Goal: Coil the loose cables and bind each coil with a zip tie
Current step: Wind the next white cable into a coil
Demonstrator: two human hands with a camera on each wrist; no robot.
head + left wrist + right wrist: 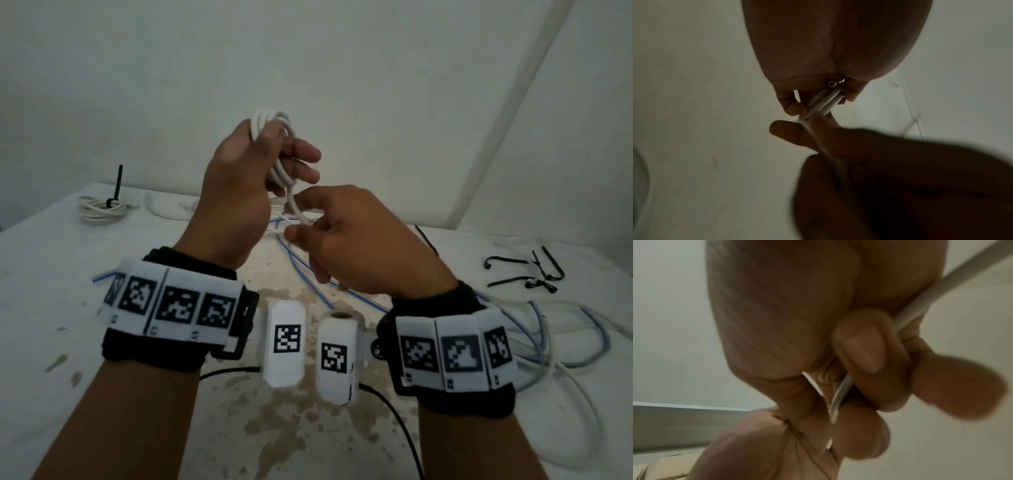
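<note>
Head view, left hand (236, 192) gripping white coil (274, 137) (raised), right hand (346, 240) pinching strand

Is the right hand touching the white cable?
Touching. The right wrist view shows the right hand pinching the white cable between thumb and fingers.

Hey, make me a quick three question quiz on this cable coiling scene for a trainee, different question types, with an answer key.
1. True or false: the white cable coil in the left hand already has a zip tie on it.
2. Multiple choice: what is the right hand doing? A) resting flat on the table B) pinching the white cable's loose run below the coil C) picking up a zip tie
3. Fill in: the finished coil at the table's far left is bound with a ___ zip tie.

Key: 1 false; 2 B; 3 black. Spare zip ties lie untouched at the right.
</note>
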